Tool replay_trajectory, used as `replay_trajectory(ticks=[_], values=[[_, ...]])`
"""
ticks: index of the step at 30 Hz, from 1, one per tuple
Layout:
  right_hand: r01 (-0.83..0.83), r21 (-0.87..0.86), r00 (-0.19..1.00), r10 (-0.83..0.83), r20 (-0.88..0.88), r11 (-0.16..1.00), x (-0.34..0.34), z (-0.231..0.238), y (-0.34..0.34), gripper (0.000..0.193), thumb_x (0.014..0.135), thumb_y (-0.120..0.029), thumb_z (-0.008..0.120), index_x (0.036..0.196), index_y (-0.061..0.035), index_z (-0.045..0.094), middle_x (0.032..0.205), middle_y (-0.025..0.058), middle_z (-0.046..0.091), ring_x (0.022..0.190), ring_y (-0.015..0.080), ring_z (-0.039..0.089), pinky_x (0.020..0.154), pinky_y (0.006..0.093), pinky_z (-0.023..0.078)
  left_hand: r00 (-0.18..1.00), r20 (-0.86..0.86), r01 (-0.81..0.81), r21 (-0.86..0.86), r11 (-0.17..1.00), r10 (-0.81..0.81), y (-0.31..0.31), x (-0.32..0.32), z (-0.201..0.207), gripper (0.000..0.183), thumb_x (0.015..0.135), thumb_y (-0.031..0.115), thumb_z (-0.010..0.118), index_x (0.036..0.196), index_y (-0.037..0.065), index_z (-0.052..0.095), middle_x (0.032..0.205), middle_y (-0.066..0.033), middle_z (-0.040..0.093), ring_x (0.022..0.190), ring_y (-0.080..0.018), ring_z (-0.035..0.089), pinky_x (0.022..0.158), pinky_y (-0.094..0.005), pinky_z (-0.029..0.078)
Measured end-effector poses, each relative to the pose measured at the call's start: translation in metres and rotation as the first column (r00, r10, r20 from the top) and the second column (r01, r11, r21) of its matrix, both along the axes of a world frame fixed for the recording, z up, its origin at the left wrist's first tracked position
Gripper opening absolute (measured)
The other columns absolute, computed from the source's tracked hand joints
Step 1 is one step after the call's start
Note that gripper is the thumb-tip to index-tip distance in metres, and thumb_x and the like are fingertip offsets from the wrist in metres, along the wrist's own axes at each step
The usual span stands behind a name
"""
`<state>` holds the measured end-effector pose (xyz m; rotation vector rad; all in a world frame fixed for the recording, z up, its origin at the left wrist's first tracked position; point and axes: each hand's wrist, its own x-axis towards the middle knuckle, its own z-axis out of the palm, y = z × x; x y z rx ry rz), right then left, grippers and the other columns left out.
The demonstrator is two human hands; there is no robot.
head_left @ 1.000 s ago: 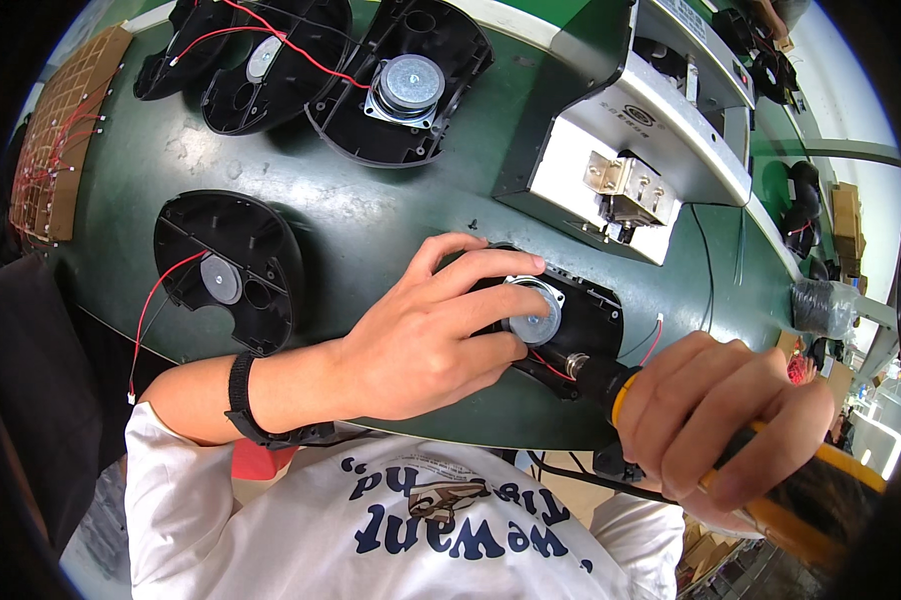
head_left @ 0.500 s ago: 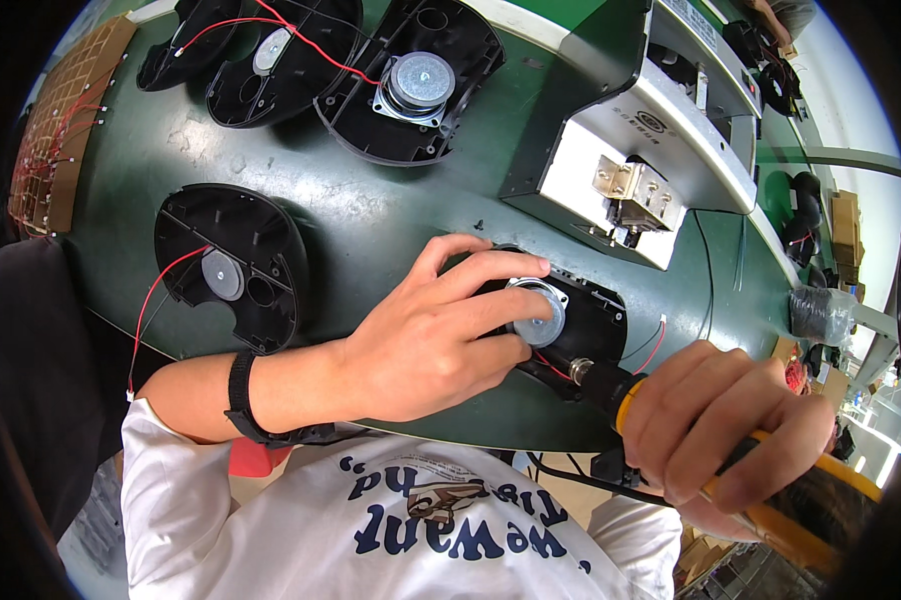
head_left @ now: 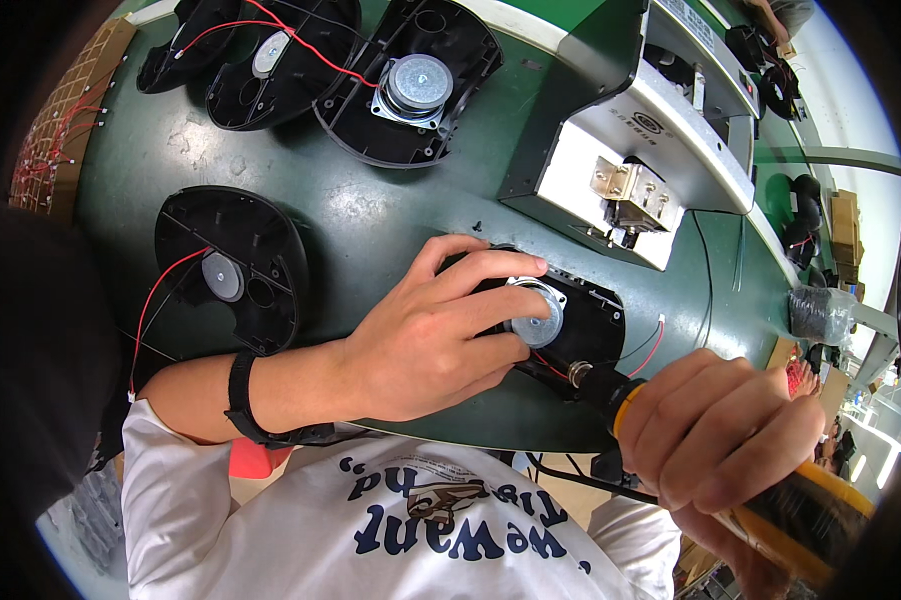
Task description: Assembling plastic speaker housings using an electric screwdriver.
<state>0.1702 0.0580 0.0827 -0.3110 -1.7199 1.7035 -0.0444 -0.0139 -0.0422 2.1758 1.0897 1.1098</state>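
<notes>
My left hand (head_left: 436,320) grips a black plastic speaker housing (head_left: 596,325), fingers curled over its edge and onto the round silver speaker (head_left: 539,318) seated in it. Part of the housing is hidden under that hand. In my right hand (head_left: 716,430) is a yellow and black electric screwdriver (head_left: 601,388), held by its body with the fingers wrapped round. Its metal nose meets the housing's near edge beside the speaker; the bit's tip cannot be made out. A red and a black wire with a white plug (head_left: 661,319) trail from the housing's right side.
Another housing with a speaker (head_left: 221,270) lies left on the green table (head_left: 391,215); several more (head_left: 416,85) sit at the back. A metal screw-feeder machine (head_left: 621,150) stands at the back right. A cardboard box (head_left: 71,130) with red wires is far left. A small dark screw (head_left: 478,227) lies beyond my left hand.
My right hand and the screwdriver have shifted very slightly left and down, the nose still at the housing's edge. My left hand keeps its grip. A dark shape at the left edge has moved.
</notes>
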Motion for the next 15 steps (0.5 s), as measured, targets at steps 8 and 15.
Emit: replay_trajectory(ticks=[8, 15], values=[[0.029, 0.04, 0.999, -0.028, -0.024, 0.999, -0.011, -0.004, 0.004, 0.045, 0.081, -0.043, 0.086, 0.095, -0.0098, 0.06, 0.065, 0.0029, 0.063, 0.047, 0.018, 0.061, 0.047, 0.0307, 0.054, 1.0, 0.019, 0.008, -0.015, 1.0, -0.008, 0.004, -0.013, -0.002, 0.025, 0.062, 0.007, 0.088, 0.085, 0.009, 0.076, 0.121, -0.0041, 0.07, 0.131, -0.0324, 0.057, 0.1, -0.0536, 0.045], [0.022, 0.092, 0.999, -0.019, -0.034, 0.996, 0.007, -0.001, 0.002, 0.056, 0.08, -0.054, 0.088, 0.1, -0.0119, 0.057, 0.064, 0.0012, 0.062, 0.044, 0.016, 0.06, 0.045, 0.0304, 0.054, 1.0, 0.011, -0.008, 0.0, 1.0, 0.008, -0.002, 0.002, -0.001, 0.025, 0.063, 0.007, 0.088, 0.084, 0.009, 0.076, 0.122, -0.0043, 0.07, 0.131, -0.0325, 0.057, 0.101, -0.0535, 0.045]])
